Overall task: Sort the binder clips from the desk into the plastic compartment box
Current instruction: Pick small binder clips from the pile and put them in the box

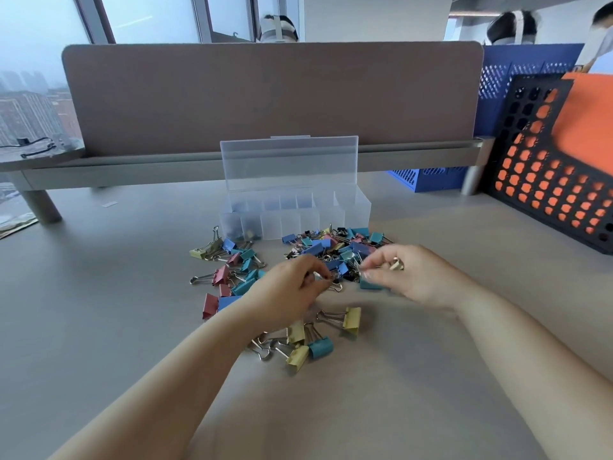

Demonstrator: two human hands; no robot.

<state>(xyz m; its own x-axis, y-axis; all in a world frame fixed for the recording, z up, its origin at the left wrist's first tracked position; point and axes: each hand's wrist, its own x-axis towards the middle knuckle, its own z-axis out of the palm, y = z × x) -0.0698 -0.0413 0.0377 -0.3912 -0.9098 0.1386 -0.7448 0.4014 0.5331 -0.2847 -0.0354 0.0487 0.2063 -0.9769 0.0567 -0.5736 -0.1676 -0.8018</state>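
**Lots of clips left to sort**

The job has only just got going. The clear plastic compartment box (pixel 295 214) stands open at the back of the desk (pixel 447 327), with its lid up. A few dark shapes and a bit of yellow show through the two compartments on the left end. The others look empty, but the plastic is cloudy, so it is hard to be sure.

Most of the binder clips (pixel 331 247) are not in the box yet. A big mixed pile of blue, teal, pink, yellow and black ones lies just in front of the box. A smaller bunch (pixel 232 270) sits to the left of it. A few yellow ones and a teal one (pixel 318 346) lie nearer the person, between the two arms.

Both hands are down at the near edge of the big pile. The left hand (pixel 288 293) has its fingers curled in and pinches something small and shiny, likely a clip's wire handle. The right hand (pixel 408 277) also has its fingers pinched together, on a thin wire bit of a clip. It is blurry there, so which clip each hand has is hard to tell.

So nearly all the sorting is left to do, I think
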